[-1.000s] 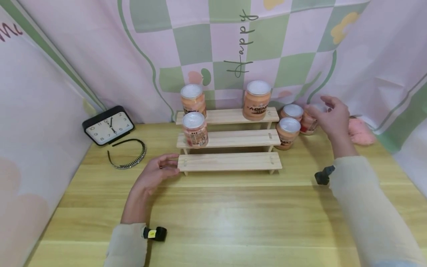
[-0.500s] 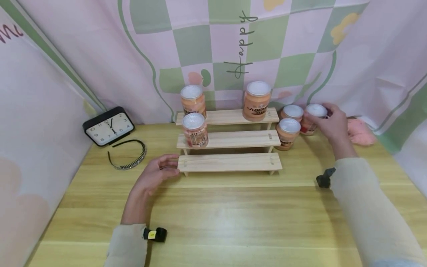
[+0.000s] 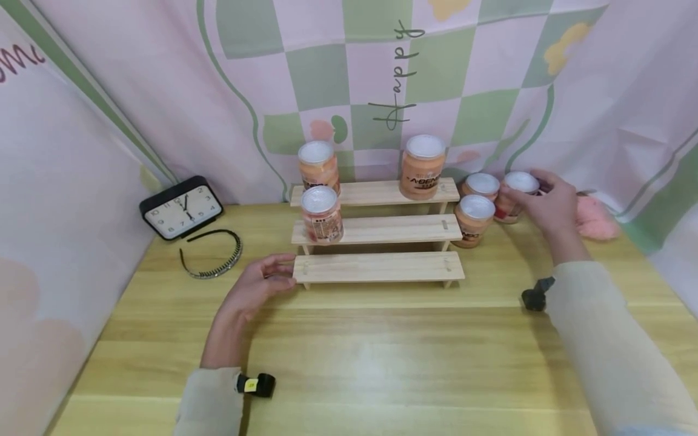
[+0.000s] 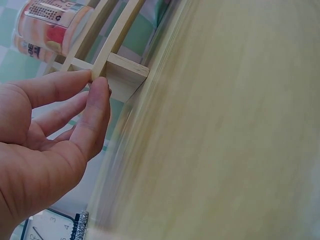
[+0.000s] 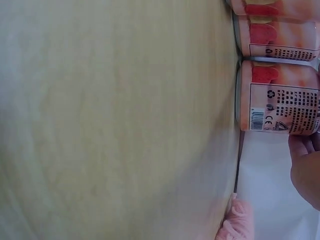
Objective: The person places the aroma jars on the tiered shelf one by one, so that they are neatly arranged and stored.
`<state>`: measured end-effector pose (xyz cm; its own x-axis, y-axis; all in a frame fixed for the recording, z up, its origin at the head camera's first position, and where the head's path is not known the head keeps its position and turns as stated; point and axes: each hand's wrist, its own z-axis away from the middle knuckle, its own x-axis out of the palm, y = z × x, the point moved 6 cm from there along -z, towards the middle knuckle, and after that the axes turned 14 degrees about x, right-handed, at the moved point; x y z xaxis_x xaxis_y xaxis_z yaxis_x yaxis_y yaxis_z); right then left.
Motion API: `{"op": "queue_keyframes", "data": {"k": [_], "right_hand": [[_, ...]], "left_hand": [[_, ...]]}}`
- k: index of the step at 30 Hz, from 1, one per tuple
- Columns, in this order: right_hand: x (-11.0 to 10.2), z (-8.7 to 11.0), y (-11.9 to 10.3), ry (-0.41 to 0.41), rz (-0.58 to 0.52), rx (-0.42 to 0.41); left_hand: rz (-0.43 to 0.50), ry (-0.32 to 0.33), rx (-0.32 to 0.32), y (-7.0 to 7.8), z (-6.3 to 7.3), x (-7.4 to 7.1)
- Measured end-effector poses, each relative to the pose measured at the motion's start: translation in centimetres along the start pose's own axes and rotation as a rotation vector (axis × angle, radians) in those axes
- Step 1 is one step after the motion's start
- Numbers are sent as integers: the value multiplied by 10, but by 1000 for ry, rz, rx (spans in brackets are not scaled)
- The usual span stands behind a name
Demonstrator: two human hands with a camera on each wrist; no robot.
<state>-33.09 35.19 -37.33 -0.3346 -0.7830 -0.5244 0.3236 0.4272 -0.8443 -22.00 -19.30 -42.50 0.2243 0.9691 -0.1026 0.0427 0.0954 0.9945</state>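
A three-step wooden display rack (image 3: 378, 267) stands on the table. At the left end of its lowest board, my left hand (image 3: 256, 289) pinches the board's edge between thumb and finger, as the left wrist view also shows at the rack (image 4: 127, 67). On the right, my right hand (image 3: 551, 206) holds a peach-coloured jar (image 3: 518, 197) with a silvery lid, thumb on the near side. The right wrist view shows this jar (image 5: 280, 100) still standing on the table, the fingertips partly out of frame. Two similar jars, one in front (image 3: 474, 221) and one behind (image 3: 480, 183), stand beside it.
Jars stand on the top board at left (image 3: 318, 165) and right (image 3: 422, 168), and one on the middle board (image 3: 322, 217). A clock (image 3: 182, 209) and headband (image 3: 218, 266) lie left; a pink fluffy item (image 3: 595, 219) lies right. A patterned curtain (image 3: 376, 72) hangs behind.
My right hand has lowered onto the rear right jar and closed round it. The left hand stays at the rack's end. The head view has shifted slightly.
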Motion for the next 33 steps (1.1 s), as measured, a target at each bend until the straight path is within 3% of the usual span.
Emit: {"op": "queue_keyframes", "data": {"k": [10,21,33], "right_hand": [[-8,-1,-4,-21,-84,30],[-19,10,-15,-16,-92,5],[-31,38,-29,-34,-295,-38]], "left_hand": [[4,1,9,3,0,-3],[13,4,7,1,-1,-1],[27,2,6,1,-1,0]]}}
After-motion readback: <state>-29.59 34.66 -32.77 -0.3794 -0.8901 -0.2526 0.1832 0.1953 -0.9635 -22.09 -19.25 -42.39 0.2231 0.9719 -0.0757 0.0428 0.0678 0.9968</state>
